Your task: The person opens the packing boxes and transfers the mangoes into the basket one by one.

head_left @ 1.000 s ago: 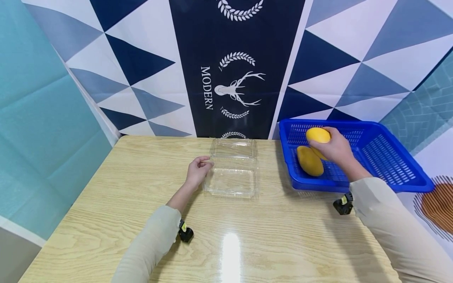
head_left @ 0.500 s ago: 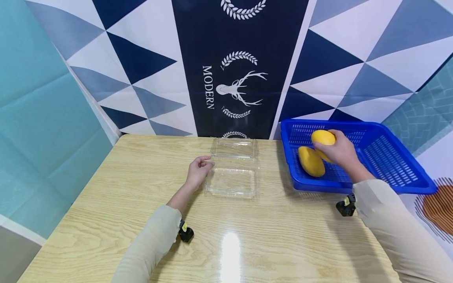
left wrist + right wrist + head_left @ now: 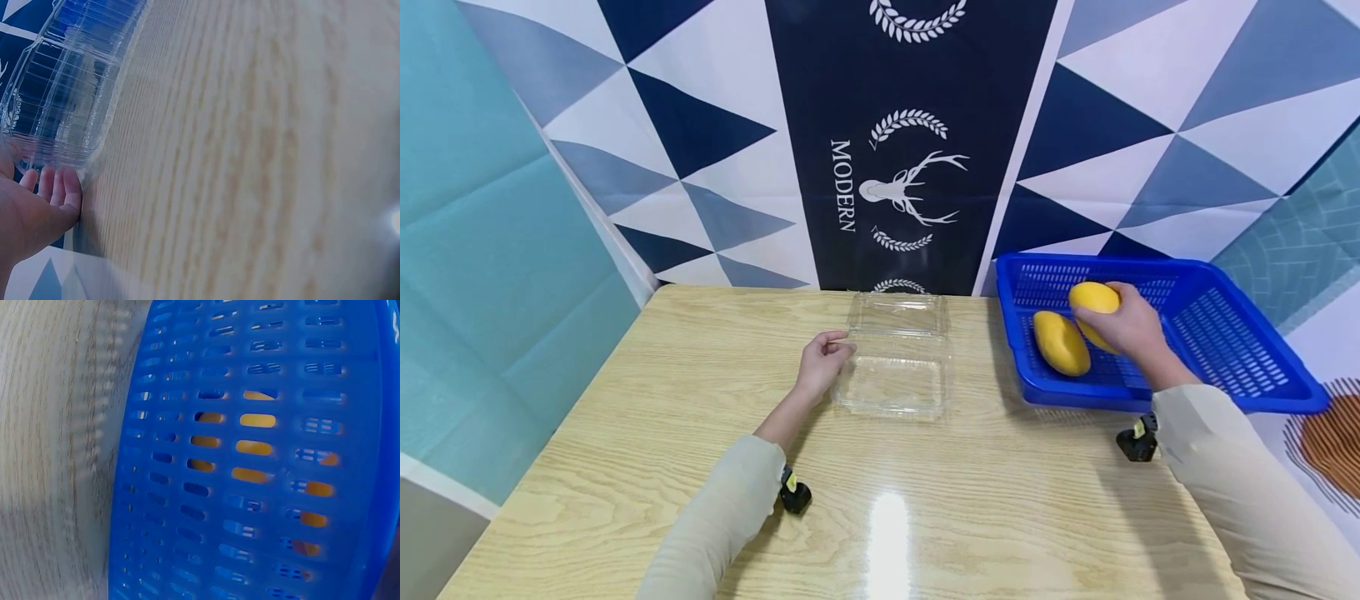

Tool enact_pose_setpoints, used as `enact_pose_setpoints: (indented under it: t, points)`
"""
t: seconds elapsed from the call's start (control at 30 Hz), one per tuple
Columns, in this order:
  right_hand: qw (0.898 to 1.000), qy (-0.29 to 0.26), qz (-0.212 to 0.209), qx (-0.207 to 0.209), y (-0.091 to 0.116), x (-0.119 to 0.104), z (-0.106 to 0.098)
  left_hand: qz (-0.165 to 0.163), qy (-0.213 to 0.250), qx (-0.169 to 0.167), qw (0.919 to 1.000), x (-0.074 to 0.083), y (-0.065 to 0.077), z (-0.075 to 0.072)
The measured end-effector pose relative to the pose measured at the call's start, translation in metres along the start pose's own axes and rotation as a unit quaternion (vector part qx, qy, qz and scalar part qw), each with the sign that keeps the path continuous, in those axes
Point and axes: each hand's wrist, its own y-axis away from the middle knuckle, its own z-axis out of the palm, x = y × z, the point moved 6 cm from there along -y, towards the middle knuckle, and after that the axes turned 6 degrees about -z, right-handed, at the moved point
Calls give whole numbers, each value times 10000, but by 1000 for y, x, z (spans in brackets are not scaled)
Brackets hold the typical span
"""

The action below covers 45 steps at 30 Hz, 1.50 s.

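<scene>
My right hand [image 3: 1131,325] reaches into the blue plastic basket [image 3: 1037,395] and grips a yellow mango [image 3: 1092,297], its thumb across the fruit. A second mango [image 3: 1062,343] lies in the basket just left of the held one. On the table, a clear plastic clamshell box [image 3: 891,385] lies with its lid [image 3: 898,315] folded back. My left hand [image 3: 820,365] is at the box's left edge, fingers loosely bent and fingertips touching it. In the left wrist view, the fingers [image 3: 57,184] meet the box's end wall; the thumb is mostly cut off. The right wrist view shows only yellow through the basket's slots.
The wooden table [image 3: 700,400] runs up to a patterned cloth backdrop [image 3: 917,167]. The basket's raised wall [image 3: 250,506] stands between the right wrist camera and the mangoes. The basket overhangs the table's right edge.
My right hand and its mango have shifted a little right and nearer to me inside the basket. The left hand and the clamshell box have stayed in place.
</scene>
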Motion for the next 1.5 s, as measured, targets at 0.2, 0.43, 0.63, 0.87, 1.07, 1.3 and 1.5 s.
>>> enact_pose_setpoints:
  t: [0.2, 0.43, 0.63, 0.87, 1.07, 1.3, 1.5]
  points:
    - [10000, 55, 1, -2, 0, 4, -1, 21, -54, 117, 9999, -1, 1, 0]
    - [9999, 117, 32, -23, -1, 6, -2, 40, -22, 98, 9999, -2, -1, 1]
    - [9996, 186, 191, -89, -3, 15, 0, 58, -23, 99, 9999, 0, 0, 1]
    - [9991, 229, 316, -188, -7, 23, 1, 84, -52, 93, 9999, 1, 0, 0]
    - [9982, 315, 404, -299, -8, 28, 2, -19, 75, -11, 10000, 0, 0, 0]
    - [9978, 336, 433, -369, -8, 31, 4, 7, 121, -21, 9999, -1, 0, 0]
    - [9970, 355, 504, -460, -8, 34, 6, 47, -19, 95, 9999, -2, 0, 0]
